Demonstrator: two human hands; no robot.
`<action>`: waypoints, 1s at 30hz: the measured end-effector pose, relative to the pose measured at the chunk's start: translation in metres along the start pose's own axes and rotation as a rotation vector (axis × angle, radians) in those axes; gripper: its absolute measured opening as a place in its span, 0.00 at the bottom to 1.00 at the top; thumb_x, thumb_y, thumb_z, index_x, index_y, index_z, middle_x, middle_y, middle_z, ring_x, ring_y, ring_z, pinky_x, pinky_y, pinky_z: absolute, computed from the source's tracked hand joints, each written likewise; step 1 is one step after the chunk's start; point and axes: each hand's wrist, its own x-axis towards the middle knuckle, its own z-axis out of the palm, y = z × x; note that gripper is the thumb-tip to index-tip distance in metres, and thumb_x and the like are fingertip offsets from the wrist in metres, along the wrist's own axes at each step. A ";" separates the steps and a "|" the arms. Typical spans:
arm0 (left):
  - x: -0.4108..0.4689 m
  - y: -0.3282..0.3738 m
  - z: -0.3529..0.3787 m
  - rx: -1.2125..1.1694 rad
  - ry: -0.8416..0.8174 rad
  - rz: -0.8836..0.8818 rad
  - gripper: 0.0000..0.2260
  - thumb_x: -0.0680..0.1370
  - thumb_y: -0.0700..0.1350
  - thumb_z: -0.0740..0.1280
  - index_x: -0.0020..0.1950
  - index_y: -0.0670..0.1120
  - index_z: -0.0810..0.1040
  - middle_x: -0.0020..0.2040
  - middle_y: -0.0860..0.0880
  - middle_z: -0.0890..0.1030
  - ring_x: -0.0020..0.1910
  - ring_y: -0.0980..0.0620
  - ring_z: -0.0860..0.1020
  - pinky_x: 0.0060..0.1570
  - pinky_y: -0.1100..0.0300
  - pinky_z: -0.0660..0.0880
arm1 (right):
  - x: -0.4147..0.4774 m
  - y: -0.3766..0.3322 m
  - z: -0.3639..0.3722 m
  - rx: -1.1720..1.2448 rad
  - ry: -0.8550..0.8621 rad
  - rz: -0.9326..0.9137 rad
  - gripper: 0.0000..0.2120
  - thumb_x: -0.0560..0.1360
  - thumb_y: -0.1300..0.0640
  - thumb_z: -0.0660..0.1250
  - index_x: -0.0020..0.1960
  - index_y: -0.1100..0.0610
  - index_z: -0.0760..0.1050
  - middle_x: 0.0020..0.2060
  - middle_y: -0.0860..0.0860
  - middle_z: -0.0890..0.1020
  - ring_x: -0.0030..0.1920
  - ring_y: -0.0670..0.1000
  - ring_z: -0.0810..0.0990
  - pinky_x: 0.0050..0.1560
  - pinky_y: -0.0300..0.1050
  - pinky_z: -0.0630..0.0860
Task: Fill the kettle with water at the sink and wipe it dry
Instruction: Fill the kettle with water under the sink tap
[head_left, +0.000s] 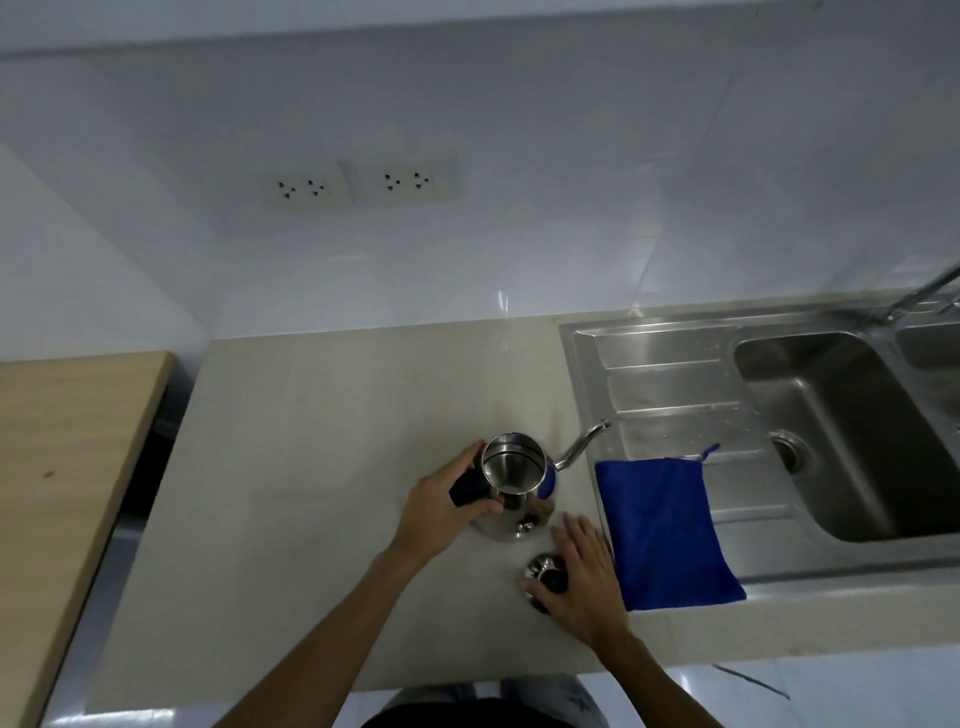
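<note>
A steel gooseneck kettle (511, 470) stands lidless on the beige counter (311, 441), its thin spout pointing right toward the sink. My left hand (441, 499) grips the kettle's black handle on its left side. The kettle's lid (543, 566), steel with a black knob, rests on the counter in front of the kettle, and my right hand (582, 577) is closed over it. A folded blue cloth (662, 530) lies across the sink's draining board, just right of my right hand. The steel sink (675, 364) has its basin at the far right.
A faucet (924, 291) rises at the sink's back right edge. A wooden tabletop (67, 441) adjoins the counter on the left. Two double wall sockets (358, 184) sit on the tiled wall behind.
</note>
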 end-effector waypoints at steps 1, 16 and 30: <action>0.000 0.000 0.000 0.007 -0.003 0.005 0.38 0.65 0.56 0.79 0.74 0.59 0.71 0.63 0.61 0.82 0.64 0.61 0.79 0.65 0.51 0.77 | -0.001 -0.001 -0.003 0.054 0.031 0.001 0.49 0.69 0.20 0.50 0.79 0.51 0.56 0.80 0.52 0.55 0.80 0.51 0.47 0.78 0.49 0.44; -0.002 0.007 0.004 -0.131 0.257 -0.113 0.27 0.77 0.61 0.66 0.34 0.38 0.71 0.27 0.54 0.70 0.29 0.58 0.67 0.33 0.63 0.66 | 0.041 -0.056 -0.091 0.403 0.072 -0.169 0.54 0.67 0.40 0.76 0.80 0.51 0.46 0.80 0.47 0.56 0.79 0.46 0.55 0.78 0.46 0.59; 0.005 0.016 0.005 -0.091 0.146 -0.066 0.35 0.73 0.69 0.61 0.23 0.40 0.65 0.20 0.48 0.67 0.22 0.52 0.66 0.29 0.58 0.63 | 0.051 -0.062 -0.101 0.532 0.079 -0.129 0.52 0.61 0.47 0.81 0.77 0.51 0.56 0.69 0.44 0.73 0.68 0.43 0.72 0.67 0.35 0.72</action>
